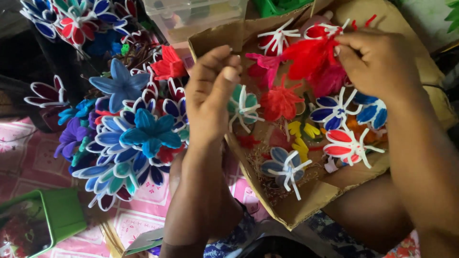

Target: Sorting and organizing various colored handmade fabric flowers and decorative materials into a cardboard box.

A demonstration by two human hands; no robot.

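Pink patterned cloth (33,157) underlies our work. Head view: our right hand (377,62) pinches a red chenille flower (311,57) above the cardboard box (306,198) of flowers; our left hand (210,95), fingertips pressed together, hovers beside a blue flower bouquet (138,134).

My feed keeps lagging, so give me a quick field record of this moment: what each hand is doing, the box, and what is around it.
left hand: raised over the near edge of the box, fingers pinched together; whether it holds anything cannot be told
right hand: gripping a red fluffy flower over the box
box: cardboard box, open, holding loose craft flowers in red, pink, blue, teal and yellow
left of box: bunch of blue flowers
lower left: green container
top: clear plastic tub
surface: pink patterned cloth
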